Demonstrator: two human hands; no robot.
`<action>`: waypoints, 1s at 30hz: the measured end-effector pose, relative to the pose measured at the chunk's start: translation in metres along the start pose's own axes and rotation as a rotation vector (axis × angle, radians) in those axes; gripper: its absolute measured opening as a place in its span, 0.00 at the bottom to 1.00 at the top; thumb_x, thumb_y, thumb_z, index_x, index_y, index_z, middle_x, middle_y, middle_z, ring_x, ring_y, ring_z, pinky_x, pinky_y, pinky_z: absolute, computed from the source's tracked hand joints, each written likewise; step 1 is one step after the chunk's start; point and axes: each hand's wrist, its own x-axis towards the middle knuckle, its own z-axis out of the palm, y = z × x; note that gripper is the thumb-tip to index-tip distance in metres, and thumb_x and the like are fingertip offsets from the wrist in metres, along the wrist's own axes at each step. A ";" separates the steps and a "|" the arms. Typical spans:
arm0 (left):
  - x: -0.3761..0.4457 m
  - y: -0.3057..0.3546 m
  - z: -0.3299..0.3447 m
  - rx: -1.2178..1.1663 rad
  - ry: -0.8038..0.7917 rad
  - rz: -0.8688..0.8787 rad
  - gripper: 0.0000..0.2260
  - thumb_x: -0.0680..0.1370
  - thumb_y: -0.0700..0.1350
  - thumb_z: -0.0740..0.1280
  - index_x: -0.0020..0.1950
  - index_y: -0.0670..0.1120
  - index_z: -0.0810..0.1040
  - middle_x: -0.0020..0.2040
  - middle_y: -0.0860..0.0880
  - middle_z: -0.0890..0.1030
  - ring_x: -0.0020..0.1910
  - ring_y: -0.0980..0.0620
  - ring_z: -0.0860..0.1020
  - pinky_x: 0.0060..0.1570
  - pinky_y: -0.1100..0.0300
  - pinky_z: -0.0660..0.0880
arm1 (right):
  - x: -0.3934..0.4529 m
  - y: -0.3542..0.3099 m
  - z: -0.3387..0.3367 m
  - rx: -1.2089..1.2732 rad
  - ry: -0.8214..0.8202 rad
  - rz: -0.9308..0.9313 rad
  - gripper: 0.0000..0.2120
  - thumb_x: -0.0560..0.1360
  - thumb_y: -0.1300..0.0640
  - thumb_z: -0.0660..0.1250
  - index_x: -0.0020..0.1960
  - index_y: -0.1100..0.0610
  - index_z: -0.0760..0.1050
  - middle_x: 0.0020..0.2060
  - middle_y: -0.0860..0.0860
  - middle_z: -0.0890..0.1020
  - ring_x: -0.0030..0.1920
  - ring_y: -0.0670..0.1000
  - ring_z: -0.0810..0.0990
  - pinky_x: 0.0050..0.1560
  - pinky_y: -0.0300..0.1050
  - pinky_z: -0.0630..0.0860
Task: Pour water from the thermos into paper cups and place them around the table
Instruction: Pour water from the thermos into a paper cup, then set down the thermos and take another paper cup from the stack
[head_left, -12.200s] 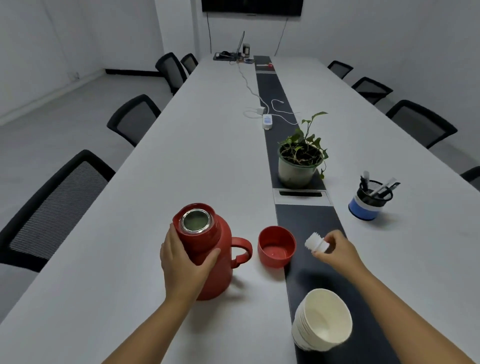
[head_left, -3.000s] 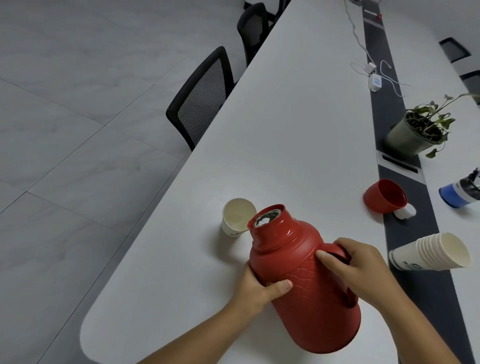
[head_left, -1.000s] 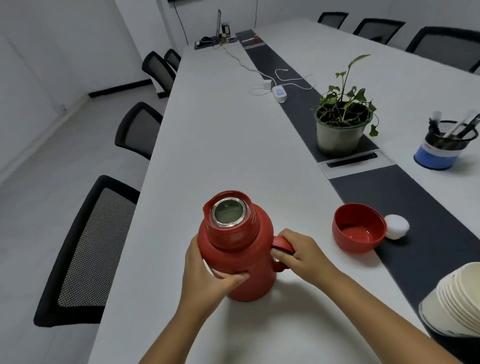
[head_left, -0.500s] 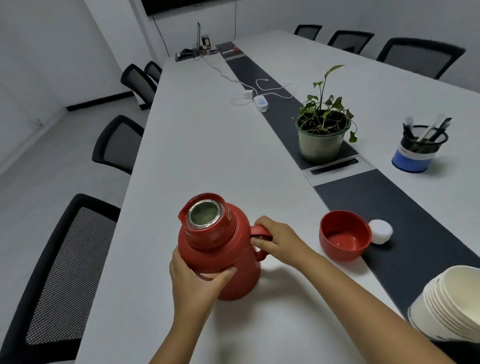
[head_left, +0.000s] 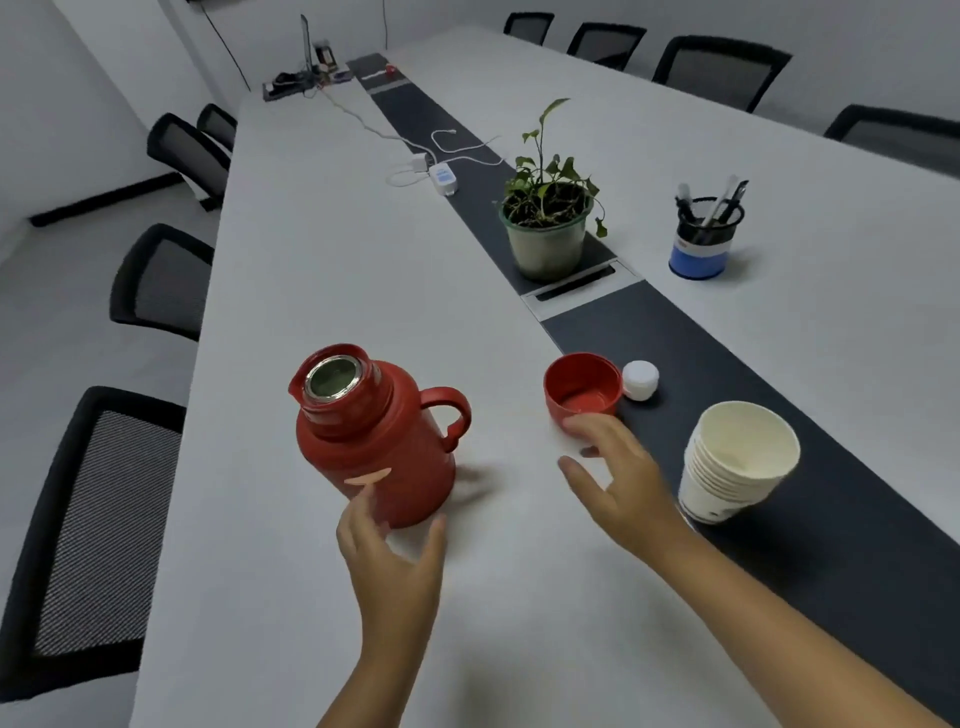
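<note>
The red thermos (head_left: 374, 436) stands upright on the white table (head_left: 322, 270) with its mouth uncovered and its handle pointing right. My left hand (head_left: 395, 551) hovers just in front of its base, fingers spread, holding nothing. My right hand (head_left: 618, 478) is open between the thermos and a stack of white paper cups (head_left: 737, 462) lying tilted on the dark centre strip (head_left: 810, 499). The red thermos cap (head_left: 583, 387) sits upside down just beyond my right fingers, with the white stopper (head_left: 640, 380) beside it. No filled cup is in view.
A potted plant (head_left: 548, 228) and a blue pen holder (head_left: 702, 239) stand farther back. A charger with white cables (head_left: 442, 176) lies mid-table. Black mesh chairs (head_left: 93, 525) line the left edge, and others line the far right side.
Both hands have let go of the thermos, which now stands on the table. My right hand has moved off the handle to the right, toward the cap and cup stack.
</note>
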 end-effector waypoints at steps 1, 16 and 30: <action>-0.012 0.000 0.008 0.017 -0.054 0.031 0.26 0.71 0.37 0.71 0.65 0.50 0.66 0.62 0.52 0.66 0.59 0.55 0.68 0.59 0.61 0.63 | -0.014 0.002 -0.019 -0.052 0.090 -0.039 0.15 0.71 0.55 0.63 0.52 0.65 0.75 0.47 0.51 0.77 0.47 0.46 0.74 0.50 0.33 0.70; -0.073 0.080 0.188 -0.142 -0.648 0.050 0.25 0.66 0.53 0.72 0.55 0.71 0.63 0.54 0.75 0.69 0.56 0.75 0.67 0.52 0.78 0.66 | -0.026 0.084 -0.176 -0.468 -0.262 0.006 0.14 0.70 0.64 0.69 0.55 0.58 0.78 0.58 0.54 0.77 0.57 0.51 0.74 0.55 0.38 0.66; -0.085 0.084 0.201 -0.136 -0.582 0.013 0.28 0.68 0.45 0.73 0.66 0.52 0.67 0.64 0.54 0.71 0.61 0.60 0.69 0.62 0.61 0.69 | -0.025 0.100 -0.184 -0.515 -0.173 -0.348 0.15 0.55 0.72 0.77 0.41 0.66 0.81 0.41 0.63 0.83 0.40 0.62 0.82 0.43 0.53 0.77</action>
